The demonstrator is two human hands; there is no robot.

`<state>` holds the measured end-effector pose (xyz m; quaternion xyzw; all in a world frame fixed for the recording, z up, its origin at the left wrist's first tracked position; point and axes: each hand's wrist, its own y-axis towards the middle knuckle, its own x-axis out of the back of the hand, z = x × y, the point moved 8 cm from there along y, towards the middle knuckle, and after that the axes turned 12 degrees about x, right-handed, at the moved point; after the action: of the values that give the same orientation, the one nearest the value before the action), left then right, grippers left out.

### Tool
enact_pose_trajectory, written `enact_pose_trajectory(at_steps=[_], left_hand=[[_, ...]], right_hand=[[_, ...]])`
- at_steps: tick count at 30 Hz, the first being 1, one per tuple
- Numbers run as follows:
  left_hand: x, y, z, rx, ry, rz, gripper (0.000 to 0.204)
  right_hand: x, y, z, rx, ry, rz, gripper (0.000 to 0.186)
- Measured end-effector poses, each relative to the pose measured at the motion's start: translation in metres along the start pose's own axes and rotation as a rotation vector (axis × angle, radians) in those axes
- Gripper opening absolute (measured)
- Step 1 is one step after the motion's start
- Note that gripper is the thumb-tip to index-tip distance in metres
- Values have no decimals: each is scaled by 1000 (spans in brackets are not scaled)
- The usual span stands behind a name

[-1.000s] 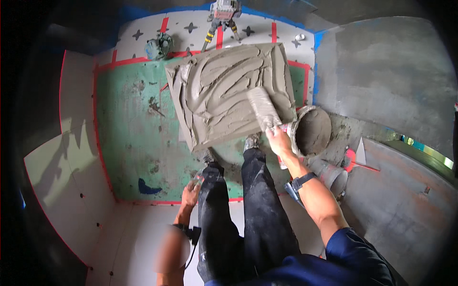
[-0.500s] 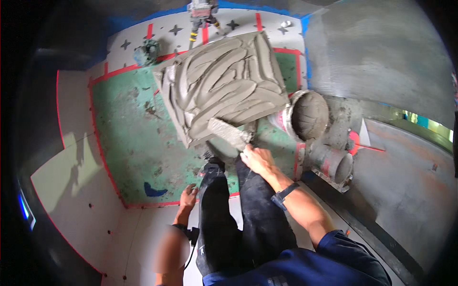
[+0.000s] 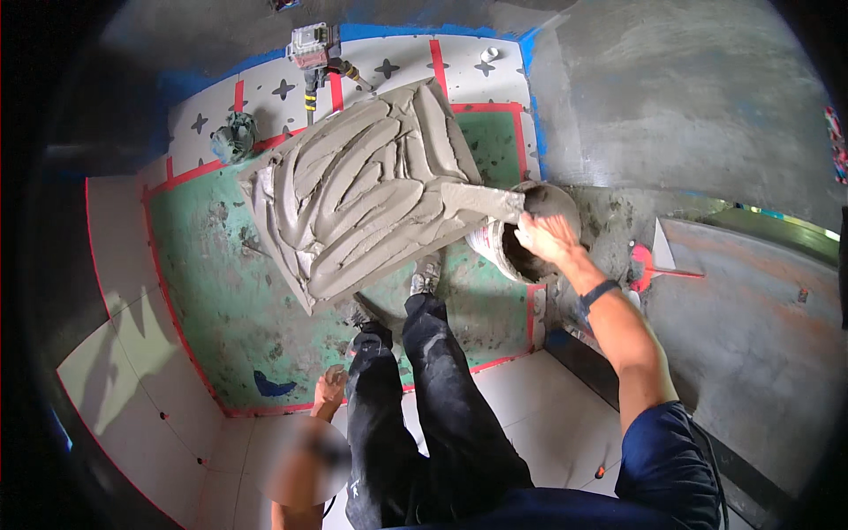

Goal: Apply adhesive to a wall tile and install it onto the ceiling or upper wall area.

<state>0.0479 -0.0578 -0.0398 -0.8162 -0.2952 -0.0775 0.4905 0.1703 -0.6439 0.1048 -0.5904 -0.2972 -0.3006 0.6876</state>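
My right hand (image 3: 546, 237) is closed round the handle of a trowel (image 3: 484, 201), its long flat blade coated in grey mortar. The blade reaches left over the near right edge of a large slab (image 3: 305, 300) covered with ridged wet mortar (image 3: 367, 181). Just beneath my right hand is a bucket (image 3: 505, 252) with mortar inside; hand and trowel hide part of its mouth. My left hand (image 3: 330, 389) hangs beside my left leg, fingers loosely curled and apart, with nothing visible in it.
Red tape borders the green floor (image 3: 203, 309). Beyond the slab are a tripod device (image 3: 314, 49) and a crumpled grey-green bundle (image 3: 235, 138). A red-handled tool (image 3: 649, 268) lies at the right. A dark blue scrap (image 3: 272, 385) is near my left hand. White tiles (image 3: 556, 397) lie around my legs.
My right hand has moved the trowel right and away from me, from the slab's near edge to beside the bucket. My left hand still hangs low. The view has shifted somewhat.
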Motion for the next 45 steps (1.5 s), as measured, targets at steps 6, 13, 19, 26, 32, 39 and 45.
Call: enact_pose_trajectory(at_steps=[6, 13, 19, 26, 32, 39, 45], left_hand=[[-15, 32, -51, 247, -290, -9, 35], [-36, 41, -123, -96, 188, -110, 23], [-55, 77, -195, 335, -486, 26, 32], [-72, 83, -191, 373, -516, 22, 34], [-74, 97, -215, 317, -283, 50, 31], [-48, 93, -230, 306, 55, 79, 36], [-71, 98, -236, 381, -167, 138, 38]], right_hand=[[73, 89, -75, 100, -122, -172, 31], [70, 120, -95, 15, 892, 212, 31], [-6, 31, -118, -41, 962, 513, 33], [-61, -9, -120, -6, 988, 312, 33], [-172, -46, -162, -259, 961, 37, 43], [-210, -93, -112, -332, 1331, -131, 26], [-236, -99, -69, -146, 1086, -268, 21]])
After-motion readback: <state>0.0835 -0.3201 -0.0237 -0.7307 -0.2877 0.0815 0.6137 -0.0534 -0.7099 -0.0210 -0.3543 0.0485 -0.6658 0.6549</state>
